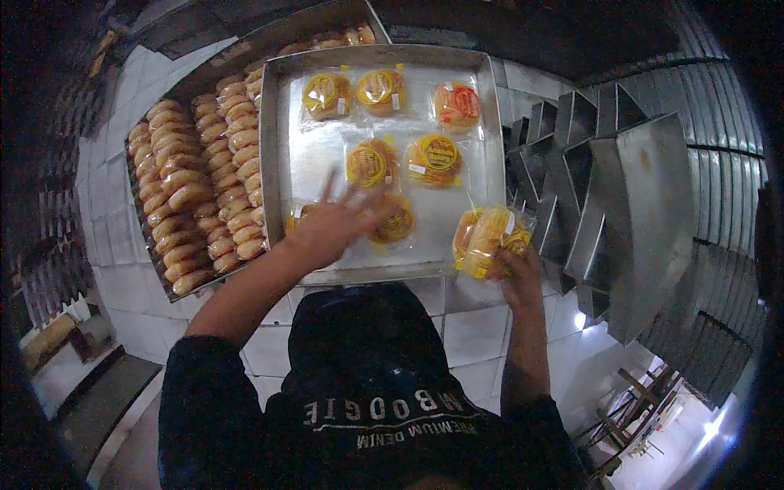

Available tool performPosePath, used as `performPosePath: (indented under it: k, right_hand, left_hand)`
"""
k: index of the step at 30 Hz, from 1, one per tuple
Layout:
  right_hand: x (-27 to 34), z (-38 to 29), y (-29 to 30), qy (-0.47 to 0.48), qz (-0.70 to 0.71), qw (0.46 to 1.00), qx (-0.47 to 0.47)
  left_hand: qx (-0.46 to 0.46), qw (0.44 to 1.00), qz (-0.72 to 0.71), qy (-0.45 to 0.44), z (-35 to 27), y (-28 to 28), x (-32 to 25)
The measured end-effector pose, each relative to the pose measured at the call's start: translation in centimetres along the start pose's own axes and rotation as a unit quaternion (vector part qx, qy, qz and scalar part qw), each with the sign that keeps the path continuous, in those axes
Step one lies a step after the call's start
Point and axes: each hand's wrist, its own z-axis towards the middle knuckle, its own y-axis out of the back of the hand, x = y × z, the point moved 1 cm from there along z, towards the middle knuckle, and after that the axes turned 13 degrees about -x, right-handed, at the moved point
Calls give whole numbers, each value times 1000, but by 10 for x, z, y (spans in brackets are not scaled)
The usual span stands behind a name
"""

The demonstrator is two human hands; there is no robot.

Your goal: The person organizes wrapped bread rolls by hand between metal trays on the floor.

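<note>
My right hand (520, 272) grips packaged bread buns (487, 239) in transparent plastic with yellow print, near the right front corner of a shallow metal tray (312, 153). The held buns appear to be more than one pack, pressed together. My left hand (340, 223) is motion-blurred above the tray, its fingers apart. Beneath its fingertips lies a yellow-printed bun pack (395, 220); whether they touch it cannot be told. Another pack (294, 217) is partly hidden behind this hand. Several wrapped buns (435, 159) lie farther back, one of them with red print (458, 105).
Left of the tray stands a larger dark tray (184, 288) with rows of unlabelled-looking wrapped buns (177, 177). Stacked empty metal trays (649, 214) rise close on the right. White tiles (474, 331) surround the trays. A wooden frame (637, 398) stands at lower right.
</note>
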Motion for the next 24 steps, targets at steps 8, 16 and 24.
performPosePath:
  k: [8, 16, 24]
  right_hand:
    - [-7, 17, -32, -13, -80, 993, 82]
    - [-45, 48, -106, -28, -155, 968, 197]
    - [-57, 6, -110, -91, -51, 973, 208]
  left_hand:
    - [29, 892, -144, 426, -72, -9, -22]
    - [-75, 706, -408, 574, -57, -3, -51]
    - [-226, 397, -679, 575, 5, -12, -99]
